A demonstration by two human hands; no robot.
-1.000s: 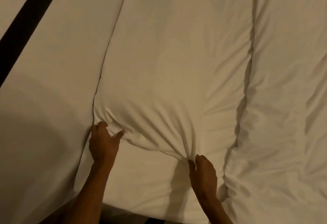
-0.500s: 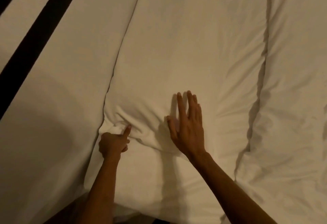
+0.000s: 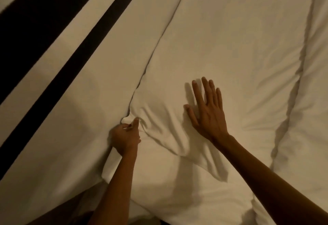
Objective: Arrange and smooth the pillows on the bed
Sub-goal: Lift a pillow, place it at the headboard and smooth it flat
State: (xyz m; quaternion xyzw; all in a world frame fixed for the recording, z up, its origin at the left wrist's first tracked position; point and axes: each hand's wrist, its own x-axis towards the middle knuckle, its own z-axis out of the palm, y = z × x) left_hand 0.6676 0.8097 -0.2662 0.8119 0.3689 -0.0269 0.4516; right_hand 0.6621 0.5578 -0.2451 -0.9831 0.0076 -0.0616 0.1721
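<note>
Farther up the pillow (image 3: 230,50) now, right hand (image 3: 207,112) lies flat; left hand (image 3: 125,136) pinches its corner, fingertips hidden.

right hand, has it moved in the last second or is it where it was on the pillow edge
Yes. The right hand has let go of the bunched near edge and now lies flat and open further up the middle pillow, while the left hand stays pinching the corner.

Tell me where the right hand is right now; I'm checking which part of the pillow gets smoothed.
In the head view, the right hand lies flat, fingers spread, on the middle pillow just right of centre, beside the creased corner pinched by the left hand.
</note>
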